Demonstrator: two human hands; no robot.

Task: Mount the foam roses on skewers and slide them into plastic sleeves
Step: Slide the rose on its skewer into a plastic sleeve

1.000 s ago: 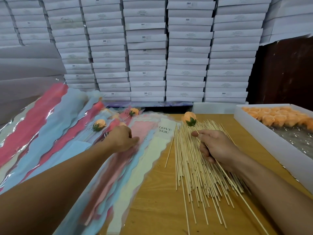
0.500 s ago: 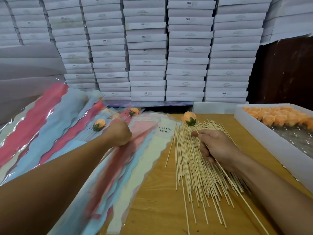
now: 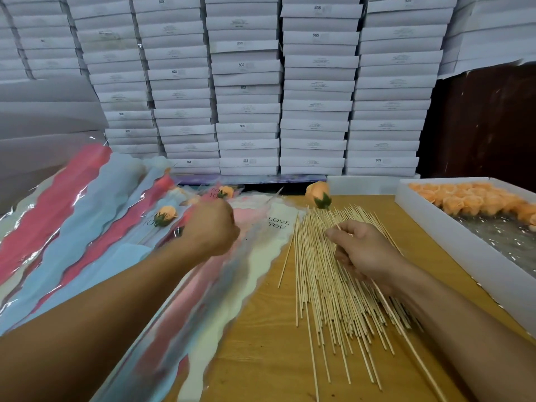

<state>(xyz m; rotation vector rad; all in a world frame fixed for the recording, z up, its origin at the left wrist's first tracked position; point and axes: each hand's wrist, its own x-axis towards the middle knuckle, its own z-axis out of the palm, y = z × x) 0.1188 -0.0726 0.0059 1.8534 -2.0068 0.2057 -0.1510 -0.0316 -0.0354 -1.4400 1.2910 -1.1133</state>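
Foam rose (image 3: 318, 195) rides a thin skewer (image 3: 406, 338) pinched by right hand (image 3: 365, 250); left hand (image 3: 210, 227), fingers clamped on a blurred sleeve (image 3: 185, 300), risks snagging slippery neighbouring film.

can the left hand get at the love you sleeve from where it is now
Probably yes. The left hand is right beside the cream "LOVE YOU" sleeve, which lies on top with nothing over its printed end. But its fingers look curled on a blurred pink sleeve, so that likely goes first.

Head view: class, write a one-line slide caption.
Right hand holds a skewered foam rose above loose skewers; left hand grips a plastic sleeve.
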